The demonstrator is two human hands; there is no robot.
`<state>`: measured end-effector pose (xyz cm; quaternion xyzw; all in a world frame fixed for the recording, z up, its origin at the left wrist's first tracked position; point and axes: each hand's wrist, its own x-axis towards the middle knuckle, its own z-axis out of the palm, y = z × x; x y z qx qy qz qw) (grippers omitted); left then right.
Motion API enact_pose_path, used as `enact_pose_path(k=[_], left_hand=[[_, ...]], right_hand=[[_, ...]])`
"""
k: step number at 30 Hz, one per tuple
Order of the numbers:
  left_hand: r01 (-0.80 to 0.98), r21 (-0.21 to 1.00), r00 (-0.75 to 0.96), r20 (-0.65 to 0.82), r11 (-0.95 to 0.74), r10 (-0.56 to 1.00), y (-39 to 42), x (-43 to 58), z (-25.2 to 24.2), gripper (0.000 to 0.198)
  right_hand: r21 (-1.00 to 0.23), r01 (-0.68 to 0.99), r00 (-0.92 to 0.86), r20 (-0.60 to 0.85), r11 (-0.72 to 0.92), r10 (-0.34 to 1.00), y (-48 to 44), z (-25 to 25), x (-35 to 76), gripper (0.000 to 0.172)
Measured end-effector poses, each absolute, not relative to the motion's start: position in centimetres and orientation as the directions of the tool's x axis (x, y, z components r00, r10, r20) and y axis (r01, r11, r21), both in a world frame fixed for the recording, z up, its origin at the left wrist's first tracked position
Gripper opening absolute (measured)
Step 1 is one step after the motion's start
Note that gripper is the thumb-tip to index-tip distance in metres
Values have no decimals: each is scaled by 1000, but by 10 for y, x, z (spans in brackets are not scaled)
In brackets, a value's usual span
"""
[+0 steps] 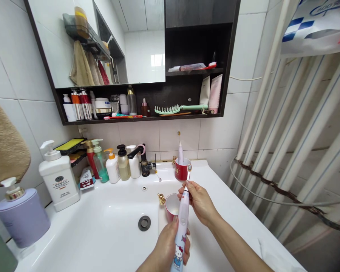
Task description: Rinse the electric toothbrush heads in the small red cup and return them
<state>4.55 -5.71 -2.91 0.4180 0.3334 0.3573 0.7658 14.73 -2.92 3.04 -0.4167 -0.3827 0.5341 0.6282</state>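
Note:
My left hand (166, 241) is wrapped round the handle of a pale pink and blue electric toothbrush (183, 215) with a cartoon cat on its lower part. The toothbrush stands tilted, bristles up. At its upper end, my right hand (201, 200) pinches the neck just below the brush head (189, 170). Behind the hands, a second cup (170, 206) with a gold handle sits on the basin's right side, partly hidden by the toothbrush. Farther back, a red cup (181, 174) holds another electric toothbrush (180, 153) upright.
A white sink (110, 234) has a drain (144, 223) and a black faucet (144, 162). Several pump bottles (112, 166) line its back and left edges. Above hangs a mirror cabinet (197, 45) with toiletries and a green hairbrush (170, 109). White radiator pipes (289, 139) stand at right.

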Motion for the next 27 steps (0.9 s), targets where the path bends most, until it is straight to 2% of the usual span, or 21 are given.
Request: enact_pose_path(k=[5, 11, 19, 24, 27], left_hand=[[-254, 881, 502, -232, 399, 833, -58, 45, -27, 68], [-271, 883, 509, -207, 383, 836, -59, 45, -27, 62], [-237, 938, 481, -114, 254, 870, -59, 42, -27, 57], [-235, 930, 480, -143, 284, 865, -60, 44, -28, 59], [-192, 957, 425, -120, 219, 897, -62, 43, -24, 57]], right_hand=[[-936, -344, 124, 36, 77, 992, -30, 31, 146, 23], [-939, -333, 122, 50, 88, 991, -29, 30, 144, 23], [-947, -304, 126, 70, 106, 990, -32, 33, 142, 27], [-949, -291, 128, 85, 120, 988, -32, 33, 141, 27], [-955, -265, 162, 92, 133, 983, -32, 34, 140, 27]])
